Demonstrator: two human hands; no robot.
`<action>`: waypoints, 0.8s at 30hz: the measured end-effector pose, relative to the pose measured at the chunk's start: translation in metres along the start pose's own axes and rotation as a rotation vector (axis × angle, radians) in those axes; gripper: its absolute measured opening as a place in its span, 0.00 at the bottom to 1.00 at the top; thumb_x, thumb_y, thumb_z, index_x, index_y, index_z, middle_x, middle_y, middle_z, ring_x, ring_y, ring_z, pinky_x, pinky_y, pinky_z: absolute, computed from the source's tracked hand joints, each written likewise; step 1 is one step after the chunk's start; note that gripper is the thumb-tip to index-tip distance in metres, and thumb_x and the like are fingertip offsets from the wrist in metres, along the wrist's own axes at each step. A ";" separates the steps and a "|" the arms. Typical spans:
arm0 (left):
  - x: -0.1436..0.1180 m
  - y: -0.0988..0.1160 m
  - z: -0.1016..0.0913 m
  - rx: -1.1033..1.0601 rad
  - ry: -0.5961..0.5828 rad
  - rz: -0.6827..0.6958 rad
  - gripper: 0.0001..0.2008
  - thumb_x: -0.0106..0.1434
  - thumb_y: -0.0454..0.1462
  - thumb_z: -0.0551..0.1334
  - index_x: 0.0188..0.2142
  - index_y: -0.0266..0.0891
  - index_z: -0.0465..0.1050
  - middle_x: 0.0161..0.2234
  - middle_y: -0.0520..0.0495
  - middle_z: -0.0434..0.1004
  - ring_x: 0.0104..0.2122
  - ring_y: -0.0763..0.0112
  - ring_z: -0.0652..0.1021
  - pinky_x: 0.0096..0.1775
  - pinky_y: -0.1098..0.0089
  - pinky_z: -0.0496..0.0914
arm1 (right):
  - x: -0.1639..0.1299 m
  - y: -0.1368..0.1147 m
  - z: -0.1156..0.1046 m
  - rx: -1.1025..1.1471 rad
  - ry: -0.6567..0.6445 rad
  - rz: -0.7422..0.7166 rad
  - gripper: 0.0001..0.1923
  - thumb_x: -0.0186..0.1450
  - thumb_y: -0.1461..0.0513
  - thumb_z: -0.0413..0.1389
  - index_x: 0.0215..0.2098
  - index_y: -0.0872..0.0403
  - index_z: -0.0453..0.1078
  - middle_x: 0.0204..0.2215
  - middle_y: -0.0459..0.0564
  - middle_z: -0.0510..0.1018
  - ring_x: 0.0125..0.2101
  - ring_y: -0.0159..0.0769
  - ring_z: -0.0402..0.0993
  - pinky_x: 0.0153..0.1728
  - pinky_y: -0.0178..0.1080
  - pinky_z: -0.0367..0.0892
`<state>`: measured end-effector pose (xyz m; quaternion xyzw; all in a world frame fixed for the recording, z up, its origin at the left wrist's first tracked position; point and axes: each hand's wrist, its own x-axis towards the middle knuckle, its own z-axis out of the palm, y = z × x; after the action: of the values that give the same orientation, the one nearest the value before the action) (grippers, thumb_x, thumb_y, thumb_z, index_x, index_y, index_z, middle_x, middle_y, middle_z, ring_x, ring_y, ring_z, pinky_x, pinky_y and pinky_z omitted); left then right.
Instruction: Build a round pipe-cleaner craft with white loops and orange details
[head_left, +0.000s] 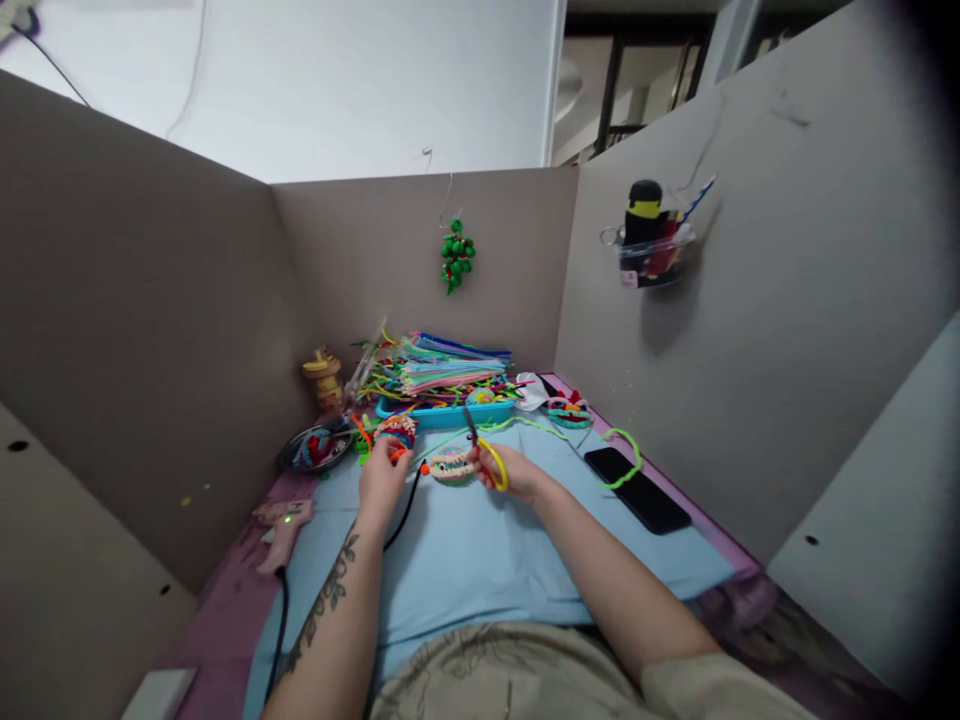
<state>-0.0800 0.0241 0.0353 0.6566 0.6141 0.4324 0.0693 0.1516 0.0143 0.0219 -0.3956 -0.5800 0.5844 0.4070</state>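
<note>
Left hand: I see the left hand [381, 478] at centre frame, fingers curled around a small orange piece [397, 455]; tattooed forearm runs down to the lower left.
Right hand: the right hand [510, 472] sits just right of centre, fingers through the yellow handles of a pair of scissors [484, 452], blades pointing up and away. Whether the blades are parted I cannot tell.
Work piece: a small round pipe-cleaner craft [451, 465] lies on the blue mat [480, 560] between the two hands, close to both.
Green strand: a lime pipe cleaner [624, 460] loops across the mat to the right, its end by the black phone [637, 490].
Supplies: a blue tray [450, 412] heaped with coloured pipe cleaners stands above the hands, against the back wall.
Left side: a dark dish [315, 450] of bits sits left of the tray; a pink glue gun [281, 525] with a green light lies at lower left, its black cord trailing down.
Walls: a green beaded ornament [456, 255] hangs upper centre; a clear holder [651, 250] with pens is fixed at upper right.
</note>
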 end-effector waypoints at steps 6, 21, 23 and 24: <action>-0.004 -0.006 0.017 0.257 -0.256 0.108 0.10 0.55 0.39 0.59 0.37 0.41 0.74 0.36 0.44 0.74 0.35 0.64 0.74 0.32 0.71 0.63 | 0.006 0.014 -0.070 -1.009 0.613 0.035 0.11 0.53 0.61 0.55 0.33 0.59 0.70 0.34 0.58 0.71 0.34 0.41 0.68 0.34 0.39 0.62; -0.014 0.006 0.023 0.490 -0.329 0.116 0.10 0.59 0.30 0.49 0.37 0.37 0.67 0.40 0.39 0.69 0.34 0.64 0.74 0.33 0.69 0.63 | 0.010 0.024 -0.072 -1.174 0.693 -0.003 0.17 0.57 0.54 0.54 0.37 0.58 0.73 0.35 0.59 0.71 0.40 0.45 0.66 0.43 0.42 0.58; -0.015 0.009 0.018 0.362 -0.238 0.116 0.09 0.59 0.31 0.51 0.37 0.38 0.67 0.39 0.41 0.70 0.35 0.64 0.73 0.33 0.69 0.64 | 0.009 0.021 -0.064 -1.099 0.687 -0.120 0.15 0.57 0.56 0.54 0.38 0.57 0.72 0.36 0.57 0.70 0.40 0.43 0.65 0.44 0.41 0.58; -0.015 0.011 0.017 0.257 -0.194 0.116 0.08 0.59 0.31 0.52 0.37 0.39 0.67 0.38 0.42 0.71 0.35 0.65 0.73 0.34 0.69 0.64 | 0.009 0.020 -0.058 -1.051 0.667 -0.188 0.14 0.58 0.57 0.54 0.37 0.57 0.72 0.36 0.55 0.70 0.40 0.42 0.65 0.44 0.41 0.58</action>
<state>-0.0589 0.0161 0.0247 0.7330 0.6159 0.2881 0.0187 0.2026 0.0434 0.0015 -0.6510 -0.6639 0.0280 0.3669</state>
